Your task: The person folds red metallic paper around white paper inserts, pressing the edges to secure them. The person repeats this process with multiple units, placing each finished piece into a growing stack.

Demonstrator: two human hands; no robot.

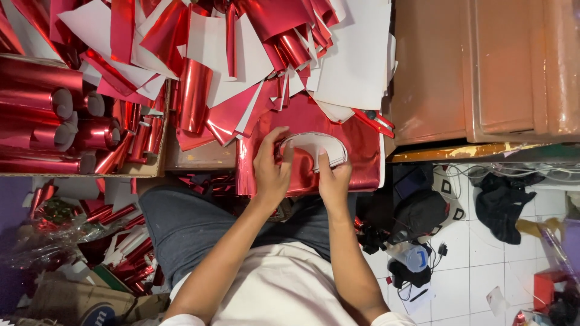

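Red foil offcuts crowded the bench beyond the red foil sheet (pixel 308 160), on which the left hand (pixel 270 172) and right hand (pixel 334 180), both closed, gripped a curved white card stack (pixel 314 147); squaring its edges looked wise.

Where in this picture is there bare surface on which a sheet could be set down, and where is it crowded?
Bare: the brown board between the cardboard box and red foil sheet; the brown cabinet top. Crowded: the pile of red and white sheets, and foil rolls filling the box.
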